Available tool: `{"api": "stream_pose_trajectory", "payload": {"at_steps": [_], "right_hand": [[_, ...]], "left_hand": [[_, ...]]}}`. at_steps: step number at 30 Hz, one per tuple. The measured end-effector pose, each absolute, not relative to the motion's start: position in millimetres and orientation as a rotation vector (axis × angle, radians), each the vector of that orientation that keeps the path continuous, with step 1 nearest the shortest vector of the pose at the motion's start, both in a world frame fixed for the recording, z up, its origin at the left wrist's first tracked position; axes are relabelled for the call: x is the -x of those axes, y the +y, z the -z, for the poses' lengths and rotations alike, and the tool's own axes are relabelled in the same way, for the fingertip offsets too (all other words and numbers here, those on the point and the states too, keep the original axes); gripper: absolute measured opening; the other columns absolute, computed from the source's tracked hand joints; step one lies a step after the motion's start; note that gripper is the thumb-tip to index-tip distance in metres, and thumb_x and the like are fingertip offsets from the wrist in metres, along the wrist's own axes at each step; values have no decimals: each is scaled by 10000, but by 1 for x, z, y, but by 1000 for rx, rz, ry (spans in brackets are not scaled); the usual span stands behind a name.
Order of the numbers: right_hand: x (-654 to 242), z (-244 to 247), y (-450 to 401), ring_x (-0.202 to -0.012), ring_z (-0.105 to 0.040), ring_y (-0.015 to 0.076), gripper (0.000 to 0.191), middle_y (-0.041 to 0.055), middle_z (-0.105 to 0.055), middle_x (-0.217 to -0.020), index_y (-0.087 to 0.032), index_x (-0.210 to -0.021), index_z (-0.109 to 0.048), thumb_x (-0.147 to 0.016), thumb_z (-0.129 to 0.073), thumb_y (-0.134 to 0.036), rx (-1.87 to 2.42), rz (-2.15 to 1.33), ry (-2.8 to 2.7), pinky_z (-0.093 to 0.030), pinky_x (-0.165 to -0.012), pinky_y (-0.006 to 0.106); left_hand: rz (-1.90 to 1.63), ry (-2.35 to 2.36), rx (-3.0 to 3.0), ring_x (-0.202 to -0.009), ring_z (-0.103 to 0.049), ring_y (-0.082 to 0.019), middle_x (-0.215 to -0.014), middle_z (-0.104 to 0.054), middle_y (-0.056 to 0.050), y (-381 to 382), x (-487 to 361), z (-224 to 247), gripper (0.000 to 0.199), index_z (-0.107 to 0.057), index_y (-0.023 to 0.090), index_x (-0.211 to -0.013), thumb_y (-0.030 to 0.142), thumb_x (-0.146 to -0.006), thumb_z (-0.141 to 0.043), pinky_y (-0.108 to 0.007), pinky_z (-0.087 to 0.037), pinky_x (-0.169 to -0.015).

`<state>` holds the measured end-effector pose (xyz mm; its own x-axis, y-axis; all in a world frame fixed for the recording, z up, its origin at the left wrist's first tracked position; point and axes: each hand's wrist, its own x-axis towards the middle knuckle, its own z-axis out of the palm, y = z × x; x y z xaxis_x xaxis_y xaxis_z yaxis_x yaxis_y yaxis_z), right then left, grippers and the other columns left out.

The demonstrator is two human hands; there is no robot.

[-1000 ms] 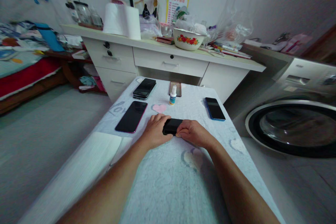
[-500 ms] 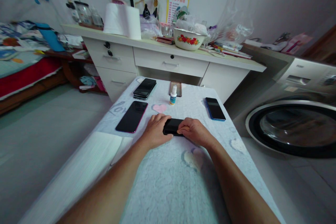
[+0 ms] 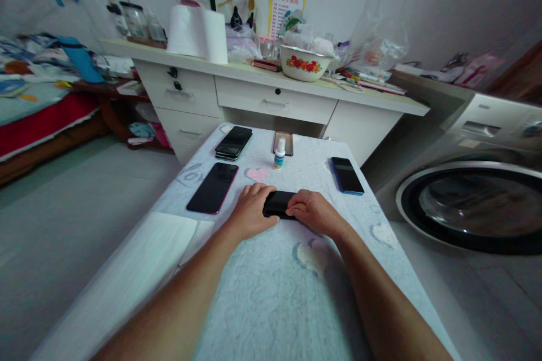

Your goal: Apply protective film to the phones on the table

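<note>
A black phone (image 3: 278, 203) lies flat and crosswise on the cloth-covered table, screen up. My left hand (image 3: 253, 210) grips its left end, thumb along the near edge and fingers at the far edge. My right hand (image 3: 312, 211) is closed, its fingertips pressed together on the right part of the screen and covering that end. Whatever is pinched in those fingers is hidden. Beyond the phone stands a small white spray bottle (image 3: 279, 154) with a blue and yellow label. To the left lies a larger phone with a pink edge (image 3: 213, 188).
Stacked phones (image 3: 234, 142) lie at the table's far left, and a blue-edged phone (image 3: 347, 175) at the right. A brownish phone case (image 3: 288, 144) sits behind the bottle. Past the table are a white desk (image 3: 249, 87) with a flowered bowl (image 3: 305, 64) and a washing machine (image 3: 461, 141).
</note>
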<state>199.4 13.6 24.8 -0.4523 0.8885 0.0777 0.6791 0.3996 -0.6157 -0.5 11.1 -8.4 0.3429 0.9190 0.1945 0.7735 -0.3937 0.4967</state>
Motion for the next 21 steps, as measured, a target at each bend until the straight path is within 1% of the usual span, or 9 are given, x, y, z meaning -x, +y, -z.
{"api": "stream_pose_trajectory", "payload": {"at_steps": [21], "right_hand": [[-199, -25, 12, -728, -571, 116, 89, 5, -642, -817, -190, -788, -679, -774, -605, -143, 1356, -729, -2259, -407, -689, 219]], "left_hand": [[-682, 1477, -2290, -1091, -436, -284, -1171, -498, -63, 11, 1, 11, 595, -469, 244, -1217, 326, -654, -643, -408, -377, -955]]}}
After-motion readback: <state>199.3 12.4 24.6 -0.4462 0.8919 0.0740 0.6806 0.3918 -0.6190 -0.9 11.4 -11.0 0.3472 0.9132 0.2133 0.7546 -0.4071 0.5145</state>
